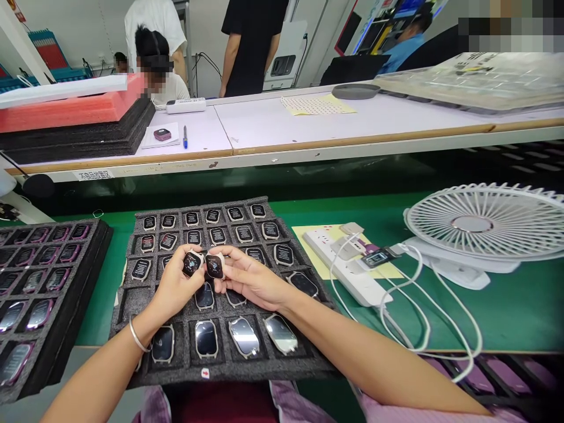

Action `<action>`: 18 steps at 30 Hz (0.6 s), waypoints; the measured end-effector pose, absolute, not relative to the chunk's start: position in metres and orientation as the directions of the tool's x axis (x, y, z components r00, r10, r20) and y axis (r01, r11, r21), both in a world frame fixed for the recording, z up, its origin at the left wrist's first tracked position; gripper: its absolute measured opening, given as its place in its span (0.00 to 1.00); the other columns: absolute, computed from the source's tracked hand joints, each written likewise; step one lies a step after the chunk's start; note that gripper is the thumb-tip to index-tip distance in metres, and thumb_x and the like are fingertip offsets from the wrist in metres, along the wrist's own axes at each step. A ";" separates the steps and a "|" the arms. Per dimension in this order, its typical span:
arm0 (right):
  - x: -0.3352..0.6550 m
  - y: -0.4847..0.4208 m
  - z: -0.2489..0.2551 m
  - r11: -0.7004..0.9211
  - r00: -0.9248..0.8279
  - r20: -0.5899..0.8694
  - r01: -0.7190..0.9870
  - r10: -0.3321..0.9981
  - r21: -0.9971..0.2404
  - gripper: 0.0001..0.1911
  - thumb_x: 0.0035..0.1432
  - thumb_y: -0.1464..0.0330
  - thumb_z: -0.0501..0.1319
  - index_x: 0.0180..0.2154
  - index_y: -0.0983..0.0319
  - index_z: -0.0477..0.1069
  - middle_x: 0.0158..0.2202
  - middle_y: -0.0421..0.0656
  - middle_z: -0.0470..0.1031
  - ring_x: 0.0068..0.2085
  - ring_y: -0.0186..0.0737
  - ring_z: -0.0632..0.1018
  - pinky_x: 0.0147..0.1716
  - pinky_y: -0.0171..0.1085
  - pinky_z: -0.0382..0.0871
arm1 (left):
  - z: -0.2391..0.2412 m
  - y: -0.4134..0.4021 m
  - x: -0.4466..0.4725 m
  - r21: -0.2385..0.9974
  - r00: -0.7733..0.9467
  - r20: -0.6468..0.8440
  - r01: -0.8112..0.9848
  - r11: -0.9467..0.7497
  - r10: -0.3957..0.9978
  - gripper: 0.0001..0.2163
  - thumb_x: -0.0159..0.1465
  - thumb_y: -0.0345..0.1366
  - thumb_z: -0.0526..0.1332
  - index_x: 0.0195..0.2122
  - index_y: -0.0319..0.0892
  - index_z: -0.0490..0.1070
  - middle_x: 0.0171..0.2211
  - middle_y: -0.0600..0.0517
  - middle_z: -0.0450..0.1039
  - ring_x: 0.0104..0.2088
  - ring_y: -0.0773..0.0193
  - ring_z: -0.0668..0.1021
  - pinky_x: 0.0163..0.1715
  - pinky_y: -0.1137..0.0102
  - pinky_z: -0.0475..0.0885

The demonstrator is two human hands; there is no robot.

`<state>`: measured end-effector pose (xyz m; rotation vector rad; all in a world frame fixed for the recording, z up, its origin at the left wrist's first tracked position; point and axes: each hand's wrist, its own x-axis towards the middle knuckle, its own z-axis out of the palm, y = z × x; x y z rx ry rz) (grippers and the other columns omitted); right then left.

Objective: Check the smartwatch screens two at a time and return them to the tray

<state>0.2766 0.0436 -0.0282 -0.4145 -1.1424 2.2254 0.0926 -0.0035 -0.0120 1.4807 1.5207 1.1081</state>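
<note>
the green bench (370, 320) carries the work, and from where i stand the main exposure is crowding. the black foam tray (247, 372) sits in front of the person, many slots filled with tray watches (206, 339) lying face up; anything slipping from above could land on bare glass. a side tray (70, 294) of purple-edged watches (39, 314) stands near on the left, so a mix-up between trays seems possible if attention lapses. the white fan (473, 223) stands near the power strip (348, 264); a knock there could shift both. the right forearm (352, 341) lies beside the white cable (479, 335), and in my judgement a backward elbow could snag it; whether they touch, i cannot tell.

the left hand (178, 285) grasps one watch (192, 263) between thumb and fingers; the right hand (247, 279) grasps a second watch (215, 267) likewise. both are raised over the middle of the foam tray, screens lit, side by side. risks noted: scuffed cases if the hands press together, a drop if a fingertip hold loosens, and confusion between two near-alike pieces.
</note>
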 end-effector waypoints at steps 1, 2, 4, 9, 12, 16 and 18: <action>0.277 0.044 -0.028 -0.454 -0.772 -0.008 -0.365 0.635 -0.813 0.20 0.59 0.64 0.67 0.52 0.58 0.67 0.36 0.37 0.74 0.34 0.32 0.78 0.38 0.35 0.69 | -0.012 -0.003 0.093 0.931 -0.074 0.067 0.364 -0.036 0.995 0.15 0.59 0.36 0.60 0.48 0.42 0.66 0.39 0.51 0.72 0.43 0.61 0.75 0.43 0.67 0.69; 0.277 0.044 -0.028 -0.454 -0.772 -0.010 -0.363 0.636 -0.814 0.20 0.59 0.64 0.67 0.52 0.58 0.67 0.36 0.38 0.74 0.34 0.32 0.78 0.38 0.36 0.69 | -0.012 -0.003 0.093 0.931 -0.076 0.071 0.362 -0.039 0.995 0.15 0.59 0.36 0.61 0.48 0.43 0.66 0.39 0.51 0.72 0.42 0.61 0.75 0.43 0.67 0.69; 0.277 0.044 -0.028 -0.449 -0.772 -0.008 -0.361 0.635 -0.818 0.20 0.59 0.64 0.68 0.51 0.58 0.67 0.36 0.38 0.74 0.34 0.32 0.78 0.38 0.36 0.69 | -0.011 -0.004 0.093 0.932 -0.073 0.083 0.358 -0.051 0.994 0.15 0.59 0.35 0.61 0.47 0.43 0.66 0.39 0.51 0.73 0.41 0.61 0.75 0.42 0.67 0.69; 0.276 0.043 -0.027 -0.443 -0.777 -0.004 -0.355 0.630 -0.823 0.21 0.59 0.63 0.68 0.51 0.58 0.67 0.35 0.38 0.74 0.33 0.32 0.78 0.38 0.36 0.69 | -0.012 -0.003 0.092 0.935 -0.067 0.076 0.352 -0.048 0.995 0.15 0.59 0.35 0.60 0.48 0.42 0.66 0.38 0.52 0.72 0.39 0.63 0.74 0.41 0.68 0.69; 0.277 0.043 -0.026 -0.444 -0.776 -0.008 -0.352 0.631 -0.824 0.21 0.59 0.63 0.67 0.52 0.58 0.67 0.35 0.38 0.74 0.35 0.33 0.79 0.37 0.35 0.69 | -0.012 -0.003 0.092 0.932 -0.069 0.075 0.359 -0.045 0.995 0.16 0.59 0.35 0.60 0.48 0.42 0.66 0.39 0.51 0.71 0.40 0.62 0.74 0.41 0.68 0.69; 0.278 0.042 -0.025 -0.451 -0.782 -0.016 -0.342 0.623 -0.825 0.18 0.59 0.64 0.68 0.50 0.58 0.68 0.34 0.37 0.73 0.32 0.31 0.77 0.36 0.35 0.68 | -0.011 -0.003 0.091 0.928 -0.073 0.073 0.370 -0.041 0.995 0.15 0.58 0.34 0.60 0.47 0.42 0.67 0.41 0.50 0.72 0.41 0.61 0.74 0.41 0.67 0.69; 0.278 0.041 -0.025 -0.455 -0.775 -0.023 -0.346 0.631 -0.820 0.18 0.58 0.64 0.68 0.49 0.58 0.69 0.35 0.37 0.73 0.31 0.30 0.76 0.36 0.35 0.68 | -0.011 -0.003 0.091 0.938 -0.078 0.064 0.345 -0.033 0.995 0.16 0.57 0.33 0.60 0.47 0.42 0.67 0.42 0.50 0.73 0.42 0.61 0.74 0.42 0.67 0.69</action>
